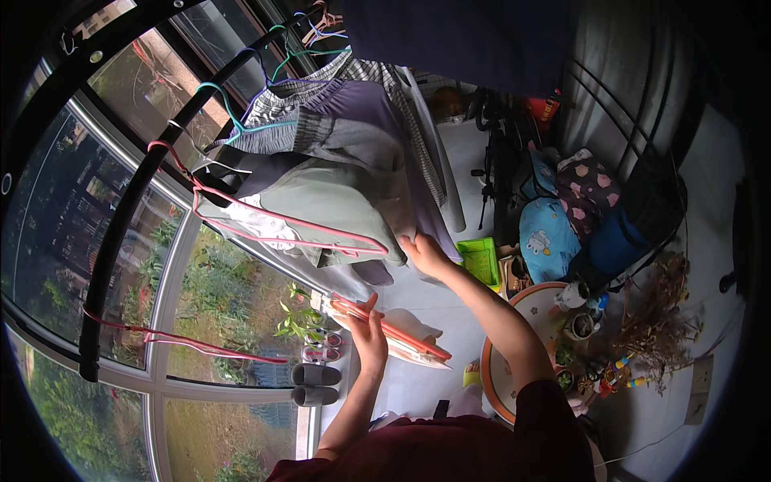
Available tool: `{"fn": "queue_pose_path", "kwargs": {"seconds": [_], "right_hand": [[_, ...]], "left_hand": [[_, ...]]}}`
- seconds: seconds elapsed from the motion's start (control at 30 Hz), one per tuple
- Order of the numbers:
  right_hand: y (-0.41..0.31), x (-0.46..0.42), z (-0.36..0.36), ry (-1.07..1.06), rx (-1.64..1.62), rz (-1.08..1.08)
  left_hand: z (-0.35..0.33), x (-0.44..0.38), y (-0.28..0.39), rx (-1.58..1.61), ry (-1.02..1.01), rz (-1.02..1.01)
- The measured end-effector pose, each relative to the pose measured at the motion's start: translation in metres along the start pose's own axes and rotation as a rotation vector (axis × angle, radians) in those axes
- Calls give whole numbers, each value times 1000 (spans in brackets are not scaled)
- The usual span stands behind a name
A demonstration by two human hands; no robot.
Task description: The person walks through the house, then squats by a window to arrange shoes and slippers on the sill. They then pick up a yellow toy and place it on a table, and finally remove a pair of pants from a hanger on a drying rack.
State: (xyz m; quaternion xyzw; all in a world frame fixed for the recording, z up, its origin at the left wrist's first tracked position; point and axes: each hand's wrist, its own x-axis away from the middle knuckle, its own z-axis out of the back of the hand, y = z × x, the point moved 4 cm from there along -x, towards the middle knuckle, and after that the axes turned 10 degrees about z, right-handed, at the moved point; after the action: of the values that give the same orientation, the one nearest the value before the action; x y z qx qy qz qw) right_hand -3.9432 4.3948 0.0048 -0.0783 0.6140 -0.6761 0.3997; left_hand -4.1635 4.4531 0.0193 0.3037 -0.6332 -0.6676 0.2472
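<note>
My left hand [368, 334] grips a bundle of coral-coloured hangers [415, 338], low in front of my body. A pale, flat item lies along the bundle; I cannot tell what it is. My right hand [426, 256] pinches the lower edge of a grey garment [367, 141] that hangs from a black clothes rail [129, 208]. Nearer to me on that rail, a pink hanger [289, 226] bears a pale grey-green garment [328, 193]. Behind them hang purple trousers [376, 102] and a striped garment [430, 175].
A bare pink hanger [217, 348] hangs at the rail's near end, beside the windows [223, 313]. Grey slippers [316, 375] stand by the glass. To the right are a green plastic basket [479, 259], a round table [491, 367] with potted plants, and a blue roll [617, 241].
</note>
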Motion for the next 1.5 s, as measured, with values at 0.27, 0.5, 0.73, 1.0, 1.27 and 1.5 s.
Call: {"fn": "queue_pose_path", "kwargs": {"seconds": [0.27,0.5,0.73,1.0,1.27,1.5], "right_hand": [[-29,10,7,-585,-260,145],[106,-151,89,273,-150,215],[27,-147,-1,-217,202,-42],[-19,-49,-25,-796,-218,464],[118,-261,104,103,63,189],[136,-321,83,194,40,77]], "left_hand": [[-57,-9,-33,-69,170,82],[-101,-5,-22,-140,86,110],[-98,-38,-35,-216,170,5],[-78,-105,-79,-314,397,-21],[-26,-123,-91,-62,609,47],[5,-118,-109,-54,635,121]]}}
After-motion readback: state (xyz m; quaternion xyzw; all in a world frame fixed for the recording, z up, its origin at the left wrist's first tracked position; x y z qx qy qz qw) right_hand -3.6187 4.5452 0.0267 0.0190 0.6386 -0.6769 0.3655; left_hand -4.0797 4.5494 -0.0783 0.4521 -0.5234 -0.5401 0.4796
